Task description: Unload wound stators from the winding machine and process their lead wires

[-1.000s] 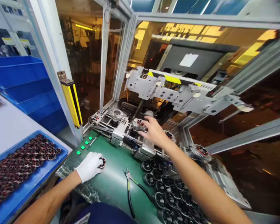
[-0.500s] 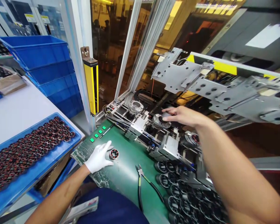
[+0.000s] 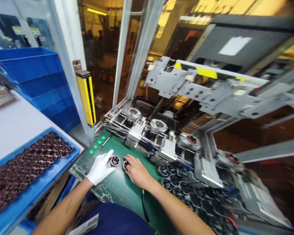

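L hand (image 3: 99,168) cupped rnd ring (image 3: 117,160), grip unclear | R hand (image 3: 136,171) grasps 2nd ring (image 3: 125,165) | 2/4 fixtures (image 3: 152,126) w/ rings | many left in blue tray (image 3: 75,152)

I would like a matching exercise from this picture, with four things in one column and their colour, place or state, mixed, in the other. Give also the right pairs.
Things:
1. Left hand
2. Right hand
3. Tray
4. Worktop

Descriptions:
A. Bare, with fingers at a ring-shaped part
B. Green, below both hands
C. Gloved in white
D. On the white table, filled with small round parts

Right pairs: 1-C, 2-A, 3-D, 4-B
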`<state>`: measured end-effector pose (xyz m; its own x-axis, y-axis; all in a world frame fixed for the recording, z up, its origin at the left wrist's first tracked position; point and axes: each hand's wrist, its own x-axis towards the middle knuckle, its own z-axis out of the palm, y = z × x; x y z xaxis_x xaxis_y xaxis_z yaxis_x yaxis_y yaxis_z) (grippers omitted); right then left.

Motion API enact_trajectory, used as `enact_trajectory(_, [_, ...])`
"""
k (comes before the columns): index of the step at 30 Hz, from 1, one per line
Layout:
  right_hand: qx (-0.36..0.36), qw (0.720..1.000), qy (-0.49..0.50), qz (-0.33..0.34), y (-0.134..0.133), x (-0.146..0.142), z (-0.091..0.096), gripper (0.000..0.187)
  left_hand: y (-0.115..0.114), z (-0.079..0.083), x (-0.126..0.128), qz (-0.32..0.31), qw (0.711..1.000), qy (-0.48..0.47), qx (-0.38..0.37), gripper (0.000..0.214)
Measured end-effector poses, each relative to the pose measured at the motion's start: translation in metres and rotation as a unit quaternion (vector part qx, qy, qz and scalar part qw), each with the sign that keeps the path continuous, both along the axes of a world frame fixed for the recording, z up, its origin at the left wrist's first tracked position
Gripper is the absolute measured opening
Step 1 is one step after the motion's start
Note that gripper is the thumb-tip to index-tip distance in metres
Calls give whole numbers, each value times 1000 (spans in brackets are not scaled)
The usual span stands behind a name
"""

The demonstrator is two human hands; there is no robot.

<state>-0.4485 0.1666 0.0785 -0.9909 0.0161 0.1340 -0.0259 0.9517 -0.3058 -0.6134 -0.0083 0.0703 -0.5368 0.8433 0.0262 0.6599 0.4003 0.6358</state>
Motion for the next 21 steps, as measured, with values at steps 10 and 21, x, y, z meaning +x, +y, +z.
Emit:
enact_trajectory(10, [15,957,189,-219,54,139,-19,18,48,116,-27,-96,987,113,62,54])
enact_trajectory(21, [-2,944,185,-273,55,141,-28,25,357,199,83,-391,875,270,-88,56])
